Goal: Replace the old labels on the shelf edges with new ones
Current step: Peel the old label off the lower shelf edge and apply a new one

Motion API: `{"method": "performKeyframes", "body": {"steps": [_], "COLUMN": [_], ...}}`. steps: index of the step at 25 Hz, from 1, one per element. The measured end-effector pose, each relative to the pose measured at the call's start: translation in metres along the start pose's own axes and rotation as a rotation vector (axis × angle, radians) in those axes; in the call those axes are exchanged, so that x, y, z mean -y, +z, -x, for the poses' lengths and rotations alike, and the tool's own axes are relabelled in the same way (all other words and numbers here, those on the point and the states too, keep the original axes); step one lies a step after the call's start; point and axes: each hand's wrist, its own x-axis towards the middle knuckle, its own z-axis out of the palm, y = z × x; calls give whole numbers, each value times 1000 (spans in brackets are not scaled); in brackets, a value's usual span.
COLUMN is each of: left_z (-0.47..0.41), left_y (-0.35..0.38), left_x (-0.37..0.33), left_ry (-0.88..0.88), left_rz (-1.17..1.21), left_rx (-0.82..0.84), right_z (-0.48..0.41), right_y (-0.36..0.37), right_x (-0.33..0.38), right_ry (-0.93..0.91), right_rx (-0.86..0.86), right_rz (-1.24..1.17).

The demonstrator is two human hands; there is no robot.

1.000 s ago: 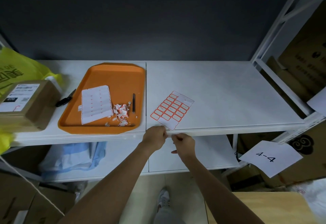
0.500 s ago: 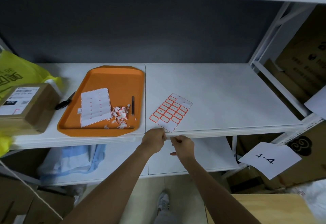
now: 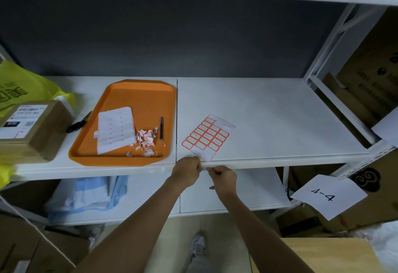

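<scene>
White shelf edge (image 3: 280, 162) is where I am working. My left hand (image 3: 187, 171) and right hand (image 3: 224, 179) are curling close together against it, almost touching, and I cannot tell whether they are pinching a label. The red-bordered label sheet (image 3: 207, 137) is lying on the shelf just beyond them. Left of it, the orange tray (image 3: 133, 98) is holding torn scraps (image 3: 147, 138).
</scene>
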Motion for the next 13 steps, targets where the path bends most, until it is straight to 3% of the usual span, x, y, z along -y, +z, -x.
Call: {"method": "performKeyframes", "body": {"steps": [10, 13], "left_z": [0, -1], "left_y": [-2, -1], "left_x": [-2, -1], "left_ry": [5, 2], "left_rz": [-5, -5], "left_rx": [9, 3], "right_z": [0, 0], "right_y": [1, 2], "right_x": [-1, 2], "right_ry": [11, 78], "right_rx": [-1, -23], "right_rz": [-20, -148]}}
